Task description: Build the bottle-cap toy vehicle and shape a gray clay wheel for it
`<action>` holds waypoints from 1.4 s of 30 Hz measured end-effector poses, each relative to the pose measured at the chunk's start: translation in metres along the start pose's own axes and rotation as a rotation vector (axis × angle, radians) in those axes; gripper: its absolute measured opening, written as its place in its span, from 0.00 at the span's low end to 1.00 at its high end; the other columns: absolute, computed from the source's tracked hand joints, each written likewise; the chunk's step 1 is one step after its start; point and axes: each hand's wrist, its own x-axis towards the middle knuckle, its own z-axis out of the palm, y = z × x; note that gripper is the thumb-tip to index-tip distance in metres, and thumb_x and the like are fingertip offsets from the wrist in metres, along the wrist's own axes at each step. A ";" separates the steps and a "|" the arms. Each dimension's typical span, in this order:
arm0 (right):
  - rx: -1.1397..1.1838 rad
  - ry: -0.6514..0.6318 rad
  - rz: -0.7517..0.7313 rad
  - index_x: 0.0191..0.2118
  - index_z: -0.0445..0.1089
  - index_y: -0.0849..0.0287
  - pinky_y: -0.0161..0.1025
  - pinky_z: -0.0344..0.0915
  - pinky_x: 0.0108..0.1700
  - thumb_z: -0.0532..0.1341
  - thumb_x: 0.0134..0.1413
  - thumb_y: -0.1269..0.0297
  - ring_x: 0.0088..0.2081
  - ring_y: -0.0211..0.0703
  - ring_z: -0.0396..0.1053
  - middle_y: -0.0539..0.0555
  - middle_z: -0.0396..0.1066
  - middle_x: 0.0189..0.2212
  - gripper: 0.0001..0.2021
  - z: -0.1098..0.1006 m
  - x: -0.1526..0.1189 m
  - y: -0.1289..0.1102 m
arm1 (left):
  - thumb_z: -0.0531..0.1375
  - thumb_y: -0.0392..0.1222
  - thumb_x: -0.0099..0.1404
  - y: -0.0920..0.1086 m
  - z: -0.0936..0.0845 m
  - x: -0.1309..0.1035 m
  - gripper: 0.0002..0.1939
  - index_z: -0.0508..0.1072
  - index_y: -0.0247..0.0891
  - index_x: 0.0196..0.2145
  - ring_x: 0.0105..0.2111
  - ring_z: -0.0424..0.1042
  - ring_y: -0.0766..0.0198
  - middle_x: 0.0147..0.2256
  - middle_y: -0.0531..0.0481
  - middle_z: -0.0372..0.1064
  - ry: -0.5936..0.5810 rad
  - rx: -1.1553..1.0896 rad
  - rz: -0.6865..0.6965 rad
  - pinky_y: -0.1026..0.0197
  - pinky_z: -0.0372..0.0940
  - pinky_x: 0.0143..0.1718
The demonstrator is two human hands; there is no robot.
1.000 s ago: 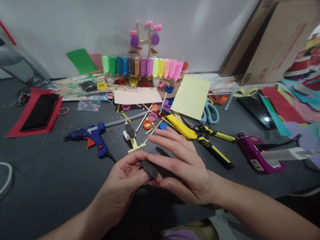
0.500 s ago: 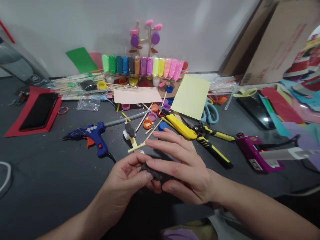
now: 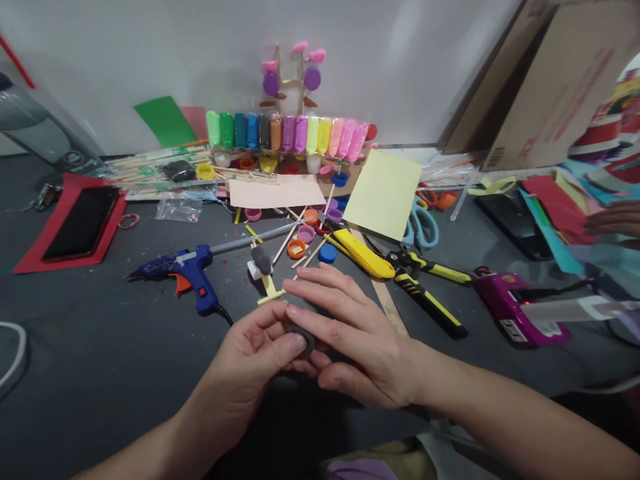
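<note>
Dark clay piece (image 3: 310, 341), 6 o'clock | left hand (image 3: 263, 350) pinching it | right hand (image 3: 367, 343) fingers slightly apart over it, contact unclear | I judge: shaping step | next calls for light, even pressure

No word or number can be read with certainty. Red print (image 3: 529, 148) is seen on the cardboard (image 3: 565, 67), and a pale label (image 3: 186, 257) on the glue gun (image 3: 199, 272), both too blurred.
</note>
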 end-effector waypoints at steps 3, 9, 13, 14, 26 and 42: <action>0.008 -0.014 -0.011 0.62 0.64 0.69 0.61 0.57 0.69 0.47 0.75 0.49 0.71 0.54 0.54 0.71 0.67 0.62 0.28 0.000 0.000 0.001 | 0.68 0.36 0.65 0.000 0.000 -0.001 0.04 0.82 0.38 0.38 0.28 0.80 0.67 0.30 0.50 0.81 -0.019 0.038 0.002 0.67 0.74 0.36; 0.035 -0.005 -0.018 0.62 0.64 0.69 0.60 0.58 0.68 0.47 0.75 0.50 0.72 0.55 0.53 0.71 0.68 0.62 0.27 0.003 0.000 0.001 | 0.68 0.35 0.64 0.000 0.001 0.001 0.04 0.82 0.39 0.38 0.28 0.80 0.67 0.30 0.51 0.82 -0.006 0.064 0.016 0.67 0.74 0.35; 0.064 -0.005 -0.019 0.61 0.64 0.70 0.59 0.57 0.69 0.48 0.75 0.50 0.72 0.55 0.52 0.71 0.68 0.62 0.27 0.006 -0.001 0.001 | 0.69 0.36 0.63 -0.001 0.000 0.002 0.05 0.83 0.39 0.39 0.27 0.80 0.67 0.30 0.51 0.81 0.003 0.060 0.010 0.67 0.74 0.34; 0.068 -0.010 -0.017 0.62 0.64 0.71 0.59 0.57 0.69 0.48 0.75 0.50 0.72 0.54 0.52 0.71 0.68 0.62 0.27 0.007 -0.001 0.001 | 0.69 0.37 0.63 0.000 0.000 0.002 0.05 0.83 0.39 0.39 0.27 0.80 0.67 0.31 0.51 0.81 0.006 0.065 0.010 0.67 0.74 0.35; 0.099 -0.075 0.064 0.71 0.49 0.68 0.59 0.54 0.71 0.46 0.73 0.44 0.74 0.53 0.45 0.73 0.58 0.68 0.35 0.013 -0.003 0.000 | 0.67 0.39 0.63 0.008 0.010 -0.003 0.04 0.83 0.39 0.34 0.28 0.71 0.65 0.27 0.54 0.75 0.130 0.357 0.113 0.66 0.68 0.32; 0.084 -0.079 0.101 0.72 0.44 0.69 0.59 0.51 0.72 0.45 0.72 0.42 0.75 0.53 0.41 0.74 0.54 0.69 0.37 0.017 -0.003 -0.004 | 0.68 0.41 0.64 0.007 0.010 0.000 0.11 0.80 0.39 0.45 0.29 0.79 0.66 0.36 0.48 0.81 0.013 0.082 -0.020 0.67 0.70 0.32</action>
